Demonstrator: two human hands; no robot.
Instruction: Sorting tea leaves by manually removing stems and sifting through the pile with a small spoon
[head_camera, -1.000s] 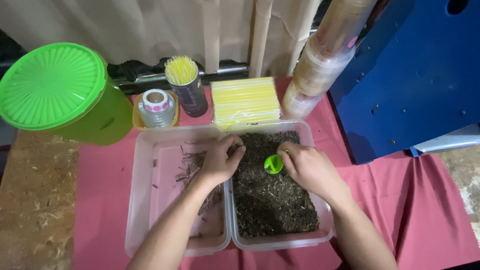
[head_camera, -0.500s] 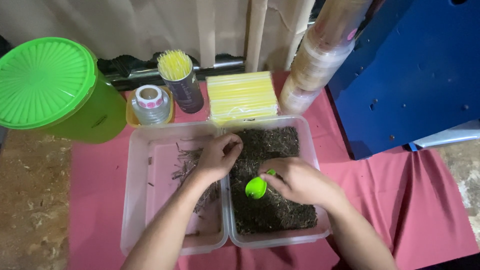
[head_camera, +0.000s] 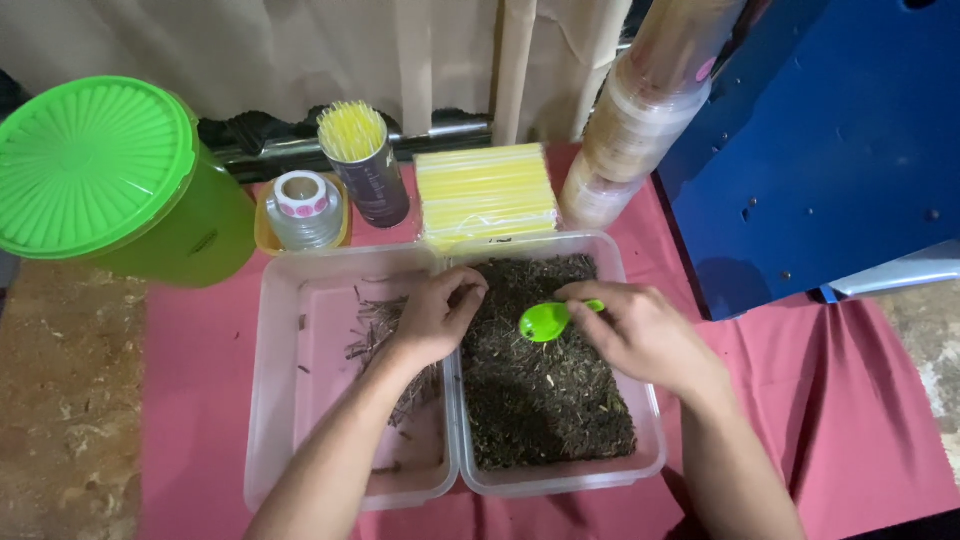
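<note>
Two clear plastic tubs sit side by side on a red cloth. The right tub (head_camera: 648, 440) is filled with dark dried leaves (head_camera: 545, 400); the left tub (head_camera: 275, 400) holds only a few loose stems (head_camera: 375, 330). My right hand (head_camera: 640, 335) holds a small green spoon (head_camera: 545, 321) just above the leaves. My left hand (head_camera: 435, 315) rests across the wall between the tubs, fingers curled and pinched together at the leaves' edge; whether it holds a stem I cannot tell.
Behind the tubs are a block of yellow straws (head_camera: 487, 192), a dark cup of straws (head_camera: 365, 165), a sticker roll (head_camera: 303, 205) and a stack of clear cups (head_camera: 640, 120). A green lidded bucket (head_camera: 110, 175) stands at left, a blue panel (head_camera: 830, 140) at right.
My right hand brought the green spoon down and left over the leaves, then lifted it back slightly toward the middle. My left hand stayed at the divider between the tubs.
</note>
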